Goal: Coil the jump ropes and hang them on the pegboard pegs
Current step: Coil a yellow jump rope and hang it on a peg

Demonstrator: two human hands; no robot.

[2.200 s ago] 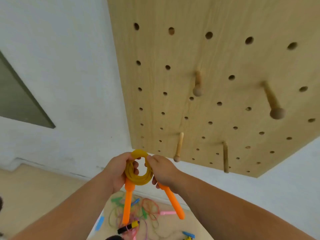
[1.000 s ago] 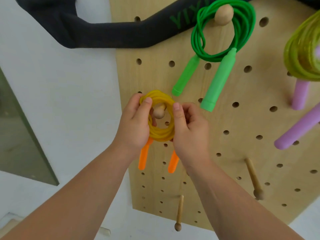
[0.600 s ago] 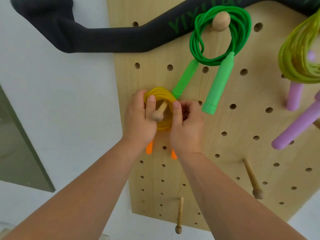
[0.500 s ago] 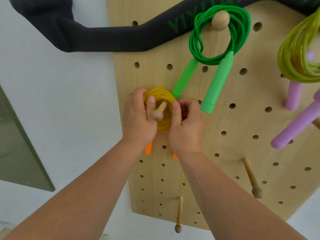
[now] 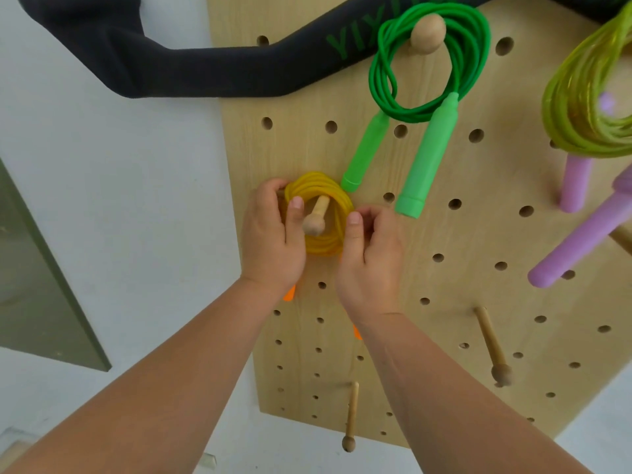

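- Fingers of your left hand are curled round the left side of the yellow jump rope, thumb across the front of the coil and the others wrapped behind its upper edge.
- Your right hand pinches the coil's right side: the thumb lies against the strands, while the other fingers curl in just beside it, so their exact contact is partly hidden.
- That coil now sits around its peg, close to the pegboard, with the peg's knob poking out through the middle.
- Its orange handles hang below, mostly hidden behind your wrists; only the tips show.
- Already done: the green jump rope is coiled and hung over the upper peg, and a yellow-green coil with purple handles hangs at the right edge.
- My reading is that this rope is as good as hung; what remains is to let go and see that the loops stay behind the knob.
- Two lower pegs stand bare. Whether more ropes wait cannot be told from this view.
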